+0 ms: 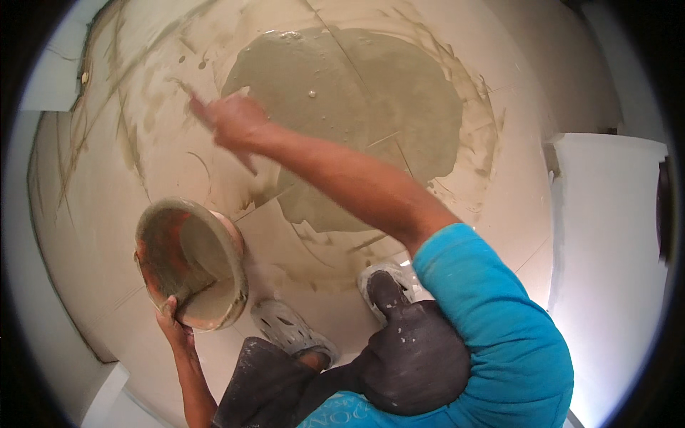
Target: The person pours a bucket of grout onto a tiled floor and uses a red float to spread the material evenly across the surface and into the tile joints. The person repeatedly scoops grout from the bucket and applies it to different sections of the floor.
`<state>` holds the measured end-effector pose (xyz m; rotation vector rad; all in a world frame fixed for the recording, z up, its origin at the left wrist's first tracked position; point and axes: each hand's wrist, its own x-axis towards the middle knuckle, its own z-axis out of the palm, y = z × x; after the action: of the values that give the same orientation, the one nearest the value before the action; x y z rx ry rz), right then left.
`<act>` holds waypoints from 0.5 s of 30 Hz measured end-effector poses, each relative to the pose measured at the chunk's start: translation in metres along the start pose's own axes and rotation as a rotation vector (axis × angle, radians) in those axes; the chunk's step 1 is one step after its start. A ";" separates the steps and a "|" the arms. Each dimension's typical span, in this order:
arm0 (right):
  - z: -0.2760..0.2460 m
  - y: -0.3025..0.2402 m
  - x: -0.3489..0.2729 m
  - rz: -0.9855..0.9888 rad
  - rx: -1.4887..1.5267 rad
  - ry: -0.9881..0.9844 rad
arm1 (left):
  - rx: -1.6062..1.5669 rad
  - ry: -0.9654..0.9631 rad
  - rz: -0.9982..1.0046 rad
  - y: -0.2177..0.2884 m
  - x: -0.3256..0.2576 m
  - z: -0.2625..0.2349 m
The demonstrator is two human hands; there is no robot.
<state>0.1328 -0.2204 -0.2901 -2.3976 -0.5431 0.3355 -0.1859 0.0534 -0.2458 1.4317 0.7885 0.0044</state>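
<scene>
My left hand [175, 324] grips the lower rim of a slurry-coated basin [237, 239], orange inside, which is tilted on its side at the left. Wet grey-green slurry [220, 299] lies in its lower part. Above and right of the basin, my right hand [241, 125] is closed on a thin, straight-edged spreader [201, 113], held low over the tiles; motion blur hides its exact shape. A wide puddle of the same slurry [399, 93] covers the tiles right of this hand, partly hidden by my right forearm.
Smeared streaks mark the tiled floor [164, 157] around the puddle. My feet in pale clogs [285, 324] stand at the puddle's near side. A white panel-like object [606, 214] stands at the right, and a wall [25, 235] runs along the left.
</scene>
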 end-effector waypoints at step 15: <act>-0.070 0.074 0.068 0.511 0.106 0.336 | 0.116 -0.004 -0.052 0.019 0.011 0.001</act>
<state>0.2401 -0.2792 -0.2917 -2.3905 0.2402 0.1629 -0.1684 0.0607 -0.2343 1.5192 0.8336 -0.0856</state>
